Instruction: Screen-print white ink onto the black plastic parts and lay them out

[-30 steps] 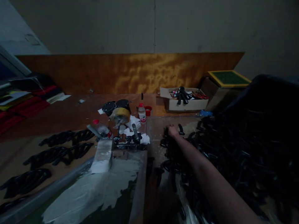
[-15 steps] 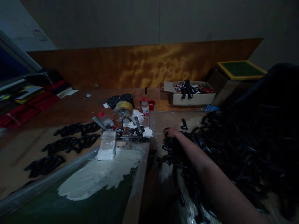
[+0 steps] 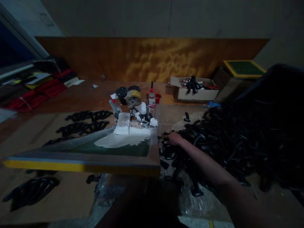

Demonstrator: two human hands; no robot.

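My right hand (image 3: 174, 138) reaches to the left edge of a big heap of glossy black curved pieces (image 3: 213, 144). Its fingers are bent down around one dark curved piece (image 3: 165, 135), though dim light blurs the fingertips. My left hand is out of sight. Just left of my right hand, a screen-printing frame (image 3: 95, 161) with a yellow front side stands tilted, front edge raised. White ink (image 3: 123, 139) spreads across its green mesh (image 3: 133, 151), and a pale, ink-smeared block (image 3: 123, 122) rests at the back.
Rows of black pieces (image 3: 95, 128) lie on cardboard at left. Behind the frame are a tape roll (image 3: 133, 97), a red-capped bottle (image 3: 152, 98) and crumpled tissue (image 3: 154, 122). An open carton (image 3: 197, 94) stands at the back right. Red bundles (image 3: 45, 93) lie far left.
The screen frame's front edge has risen, so its yellow side and pieces beneath it now show. My right hand has shifted slightly nearer along the heap's left edge. The view has shifted.
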